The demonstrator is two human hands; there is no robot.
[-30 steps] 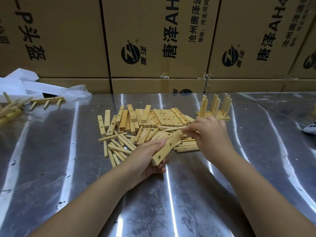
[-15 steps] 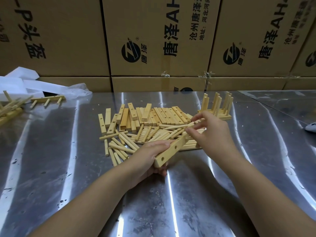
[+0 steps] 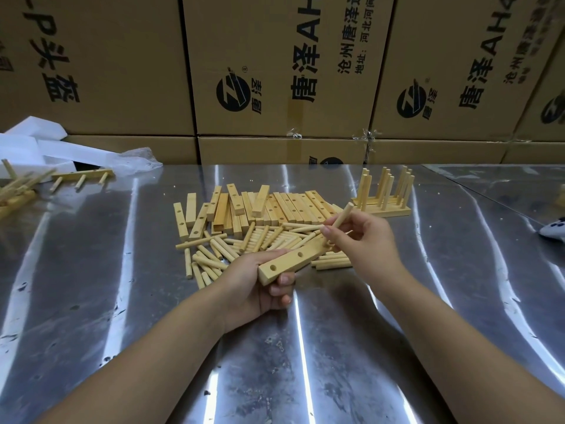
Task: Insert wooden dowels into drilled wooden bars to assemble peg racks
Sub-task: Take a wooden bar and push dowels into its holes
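Newly raised, a pale round wooden dowel (image 3: 342,216) is pinched by the right hand (image 3: 363,237) over the pale drilled wooden bar (image 3: 293,261) gripped by the left hand (image 3: 253,283), centre frame. Tilted entry could jam it.

Two hands, left (image 3: 249,283) and right (image 3: 367,237); one held bar (image 3: 290,260); one held dowel (image 3: 343,216)

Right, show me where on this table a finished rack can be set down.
Bare steel table lies left of the loose dowels, nearer than the far-left rack; also right of the right hand, in front of the standing racks. Crowded: the centre, with dowels and drilled bars.
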